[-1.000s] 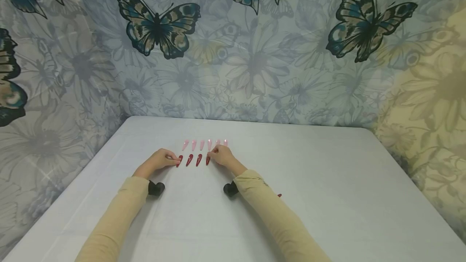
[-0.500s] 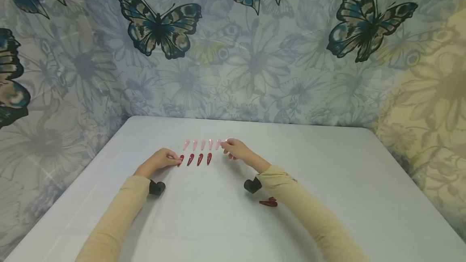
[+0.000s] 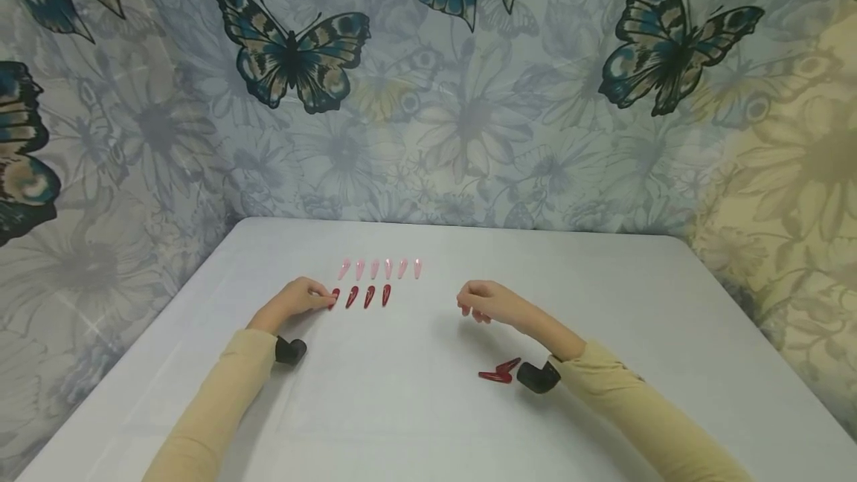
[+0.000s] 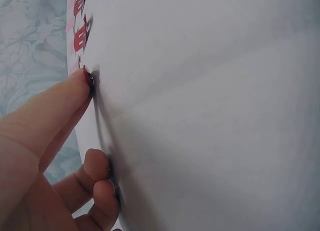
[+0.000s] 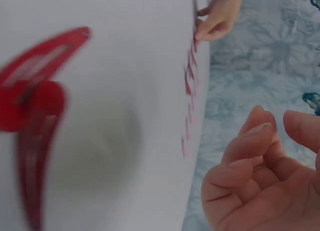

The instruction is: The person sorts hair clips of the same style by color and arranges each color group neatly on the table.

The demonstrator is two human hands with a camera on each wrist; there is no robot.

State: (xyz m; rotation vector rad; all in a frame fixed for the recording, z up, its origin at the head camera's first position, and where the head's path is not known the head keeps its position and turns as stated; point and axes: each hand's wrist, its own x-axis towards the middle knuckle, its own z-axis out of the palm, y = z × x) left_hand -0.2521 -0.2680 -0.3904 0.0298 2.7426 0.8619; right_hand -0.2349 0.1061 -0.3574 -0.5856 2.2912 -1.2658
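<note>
My left hand (image 3: 294, 297) pinches the leftmost red snap hair clip (image 3: 335, 297) at the tabletop; in the left wrist view the thumb and finger mostly hide this clip (image 4: 89, 78). To its right, more red clips (image 3: 370, 297) stand side by side in a row. Behind them runs a row of several pink clips (image 3: 374, 269). My right hand (image 3: 494, 301) hovers over the table right of both rows, fingers loosely bent and holding nothing. Below it lie two loose red clips (image 3: 495, 376), crossing each other; they look large and blurred in the right wrist view.
A white table (image 3: 402, 422) carries everything. Patterned walls with butterflies (image 3: 291, 58) rise behind and at the sides. Each wrist wears a black camera, the right one (image 3: 538, 377) close beside the loose clips.
My right hand has left the rightmost red clip in the row, passed the pink row's right end and moved right toward the loose clips, now uncovered. My left hand has stayed put.
</note>
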